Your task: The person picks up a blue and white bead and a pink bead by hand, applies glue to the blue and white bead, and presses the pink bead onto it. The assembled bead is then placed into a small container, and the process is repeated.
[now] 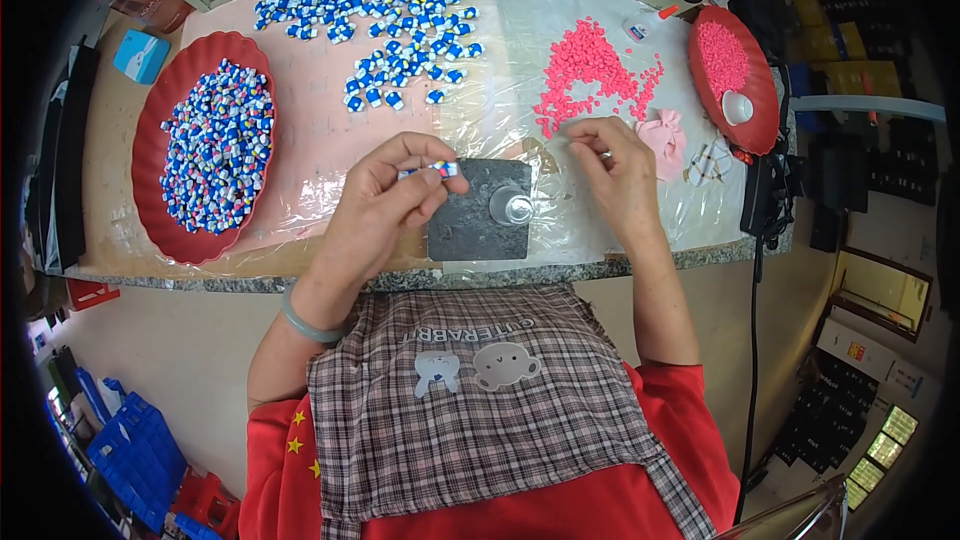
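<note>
Small blue-and-white pieces with yellow and pink spots are in both the far pile and the left dish. My left hand (395, 185) is closed, pinching one such blue-and-white piece (444, 169) between thumb and fingers above the left edge of a dark square plate (465, 230). A small clear cup-shaped item (514, 205) stands on that plate, between my hands. My right hand (618, 165) is curled at the near edge of a spread of tiny pink pieces (590, 55). Its thumb and fingertips are drawn together; whatever lies between them is too small to make out.
A red scalloped dish (145, 175) holds many finished-looking pieces at left. A pile of blue-and-white pieces (400, 0) lies at the far side. Another red dish (755, 120) holds pink bits and a white cup (737, 108). Nearby are a pink cloth (662, 140) and a small bottle (640, 28).
</note>
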Action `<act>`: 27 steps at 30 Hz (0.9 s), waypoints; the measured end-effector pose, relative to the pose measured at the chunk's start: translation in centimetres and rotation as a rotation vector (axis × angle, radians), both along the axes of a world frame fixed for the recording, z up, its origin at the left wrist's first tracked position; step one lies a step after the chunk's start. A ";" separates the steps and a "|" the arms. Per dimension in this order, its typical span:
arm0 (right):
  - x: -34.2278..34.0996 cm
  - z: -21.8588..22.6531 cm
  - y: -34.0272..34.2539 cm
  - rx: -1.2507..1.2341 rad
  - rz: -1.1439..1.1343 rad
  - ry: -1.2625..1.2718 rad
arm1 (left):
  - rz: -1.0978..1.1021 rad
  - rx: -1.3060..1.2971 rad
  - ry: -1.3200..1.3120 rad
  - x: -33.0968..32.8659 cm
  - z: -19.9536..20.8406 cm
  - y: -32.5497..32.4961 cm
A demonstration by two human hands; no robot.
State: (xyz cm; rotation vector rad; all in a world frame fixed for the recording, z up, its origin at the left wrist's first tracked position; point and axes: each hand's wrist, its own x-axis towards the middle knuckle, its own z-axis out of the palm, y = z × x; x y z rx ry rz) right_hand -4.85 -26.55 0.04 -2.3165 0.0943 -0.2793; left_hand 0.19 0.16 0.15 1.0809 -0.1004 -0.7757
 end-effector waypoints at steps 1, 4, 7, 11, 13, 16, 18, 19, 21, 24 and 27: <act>0.2 -0.2 0.3 -0.013 0.008 -0.006 | 0.024 -0.071 0.013 0.2 -0.1 0.2; 0.7 -0.3 1.1 -0.088 -0.002 0.024 | 0.069 -0.087 0.040 0.8 0.6 0.5; 1.1 -1.2 1.5 -0.153 0.015 -0.005 | 0.117 -0.096 0.054 1.4 0.5 0.9; 1.2 -1.0 1.8 -0.231 0.049 -0.034 | 0.160 0.034 -0.069 2.5 -0.4 1.7; 1.4 -1.1 1.8 -0.300 0.069 -0.053 | 0.150 0.190 -0.169 3.1 -0.4 1.8; 1.3 -0.6 1.6 -0.111 0.051 -0.013 | 0.142 0.379 -0.321 4.2 -0.7 1.4; 1.0 -0.5 1.2 0.003 0.048 0.022 | 0.263 0.475 -0.914 4.9 -1.6 0.7; 0.8 -0.1 1.2 0.172 0.014 0.113 | 0.240 0.572 -0.923 4.9 -0.9 0.6; 0.3 0.2 0.8 0.419 -0.012 0.258 | 0.187 0.648 -0.933 5.1 -0.2 -0.1; -0.2 1.4 0.8 0.690 0.055 0.361 | 0.115 0.745 -1.001 5.4 -0.5 -0.9; -0.6 1.6 0.7 0.806 0.108 0.391 | 0.113 0.806 -1.152 5.8 -1.6 -1.6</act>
